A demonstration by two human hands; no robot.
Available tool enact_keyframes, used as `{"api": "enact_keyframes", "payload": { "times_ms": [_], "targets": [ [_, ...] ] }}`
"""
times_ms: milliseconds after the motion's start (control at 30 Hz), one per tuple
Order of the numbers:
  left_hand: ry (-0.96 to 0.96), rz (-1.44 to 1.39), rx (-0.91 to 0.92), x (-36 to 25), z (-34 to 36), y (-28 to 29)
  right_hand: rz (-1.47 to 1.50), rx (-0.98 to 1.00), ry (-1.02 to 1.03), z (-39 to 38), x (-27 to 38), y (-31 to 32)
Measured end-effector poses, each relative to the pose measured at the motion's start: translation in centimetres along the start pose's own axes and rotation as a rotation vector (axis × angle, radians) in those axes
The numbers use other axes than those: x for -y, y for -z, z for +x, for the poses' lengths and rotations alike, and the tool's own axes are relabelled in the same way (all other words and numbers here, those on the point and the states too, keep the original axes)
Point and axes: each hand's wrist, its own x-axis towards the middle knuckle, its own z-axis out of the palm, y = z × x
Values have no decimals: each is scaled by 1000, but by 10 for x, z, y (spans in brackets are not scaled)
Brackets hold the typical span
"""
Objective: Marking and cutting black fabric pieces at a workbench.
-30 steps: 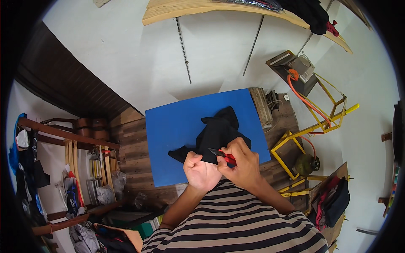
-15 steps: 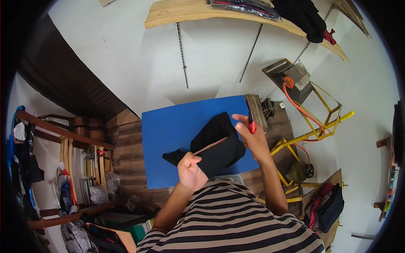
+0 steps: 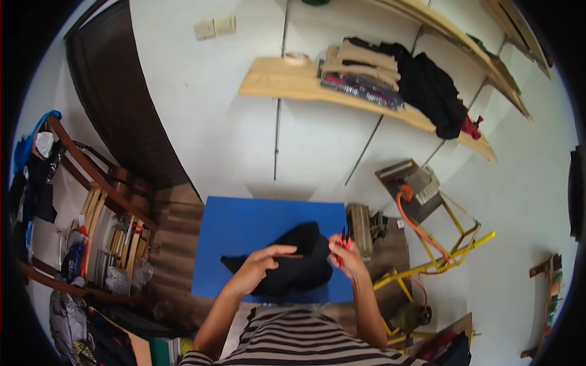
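A bundle of black cloth lies rumpled on the blue tabletop, one pointed corner sticking out at left. A thin brownish strip shows at the cloth, close to my left fingertips. My left hand is over the cloth's left side, its index finger stretched to the right and its thumb apart below. At the cloth's right edge, my right hand is closed round red-handled scissors, with the dark blades pointing up and away from me. Cloth beneath my left hand is hidden.
Beyond the table, a wooden wall shelf carries folded clothes and black cloth. A yellow metal frame with an orange hose stands at right. On the left is a wooden rack with books and bags.
The view has tipped up, so the table sits lower and more shelf shows. My left index finger has stretched out, its thumb off the strip. My right fingers have closed round the scissors.
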Motion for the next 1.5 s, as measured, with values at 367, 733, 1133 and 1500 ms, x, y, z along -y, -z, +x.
{"api": "enact_keyframes", "payload": {
  "times_ms": [367,733,1133,1500],
  "targets": [
    [51,810,-11,-4,-4,-17,-104,-98,139,-30,-3,20],
    [-381,874,-631,-14,46,-36,-305,-238,524,-51,60,-14],
    [-526,-249,-589,-50,121,-93,-908,62,888,-68,62,-152],
    [-706,-1006,80,11,87,-91,-709,76,779,-83,52,-136]
  ]
}}
